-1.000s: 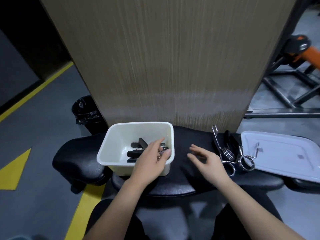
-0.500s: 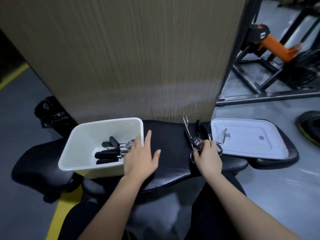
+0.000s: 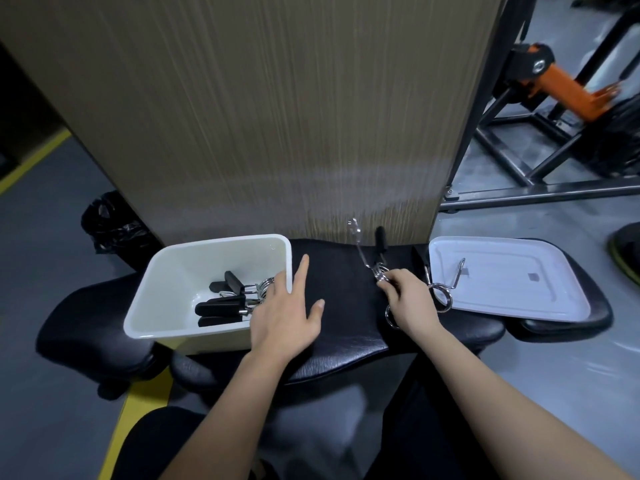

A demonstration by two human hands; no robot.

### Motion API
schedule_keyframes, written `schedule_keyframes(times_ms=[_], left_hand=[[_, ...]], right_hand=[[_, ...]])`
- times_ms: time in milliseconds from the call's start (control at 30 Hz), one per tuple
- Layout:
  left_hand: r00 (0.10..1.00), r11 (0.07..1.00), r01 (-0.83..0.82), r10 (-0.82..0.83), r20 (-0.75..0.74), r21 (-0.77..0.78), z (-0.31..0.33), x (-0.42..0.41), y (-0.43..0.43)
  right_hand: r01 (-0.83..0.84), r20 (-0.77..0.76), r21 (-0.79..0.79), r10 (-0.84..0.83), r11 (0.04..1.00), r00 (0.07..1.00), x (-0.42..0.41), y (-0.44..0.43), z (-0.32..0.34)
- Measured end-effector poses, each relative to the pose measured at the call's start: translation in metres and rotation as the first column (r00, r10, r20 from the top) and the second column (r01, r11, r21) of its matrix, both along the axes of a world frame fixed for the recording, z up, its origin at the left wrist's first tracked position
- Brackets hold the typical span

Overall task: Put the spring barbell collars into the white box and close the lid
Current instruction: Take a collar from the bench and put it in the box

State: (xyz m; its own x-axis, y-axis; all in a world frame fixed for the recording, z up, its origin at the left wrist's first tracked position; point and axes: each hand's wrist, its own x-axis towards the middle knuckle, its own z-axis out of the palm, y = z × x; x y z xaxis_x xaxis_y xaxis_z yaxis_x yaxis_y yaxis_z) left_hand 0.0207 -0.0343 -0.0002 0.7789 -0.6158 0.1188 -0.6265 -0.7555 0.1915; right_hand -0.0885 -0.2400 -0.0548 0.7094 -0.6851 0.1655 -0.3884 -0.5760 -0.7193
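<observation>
The right hand (image 3: 410, 301) pinched one springy collar (image 3: 375, 263); it could snag its neighbour. The left hand (image 3: 284, 313) lay flat, empty.

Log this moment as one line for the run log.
right hand: gripping spring collar on black bench | left hand: open beside white box | box: collars inside | lid: off

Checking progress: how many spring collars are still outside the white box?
2, maybe more hidden. One collar is pinched by the right hand on the black pad; another collar lies across the lid edge.
</observation>
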Motion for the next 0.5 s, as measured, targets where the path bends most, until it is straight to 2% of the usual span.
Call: schedule_keyframes(times_ms=[233,333,500], left_hand=[[0.997,0.99,0.03,-0.04,-0.065,-0.136,0.01,-0.001,0.009],[0.986,0.981,0.02,-0.051,-0.156,-0.195,0.018,0.0,0.012],[0.96,0.971,0.093,-0.147,-0.24,-0.222,0.028,0.007,0.02]], right_hand=[[-0.269,0.113,-0.195,0.294,0.943,0.949,0.005,0.032,0.034],[-0.309,0.096,-0.259,0.342,0.915,0.935,0.005,0.039,0.047],[-0.347,0.057,-0.338,0.387,0.875,0.92,0.002,0.049,0.063]])
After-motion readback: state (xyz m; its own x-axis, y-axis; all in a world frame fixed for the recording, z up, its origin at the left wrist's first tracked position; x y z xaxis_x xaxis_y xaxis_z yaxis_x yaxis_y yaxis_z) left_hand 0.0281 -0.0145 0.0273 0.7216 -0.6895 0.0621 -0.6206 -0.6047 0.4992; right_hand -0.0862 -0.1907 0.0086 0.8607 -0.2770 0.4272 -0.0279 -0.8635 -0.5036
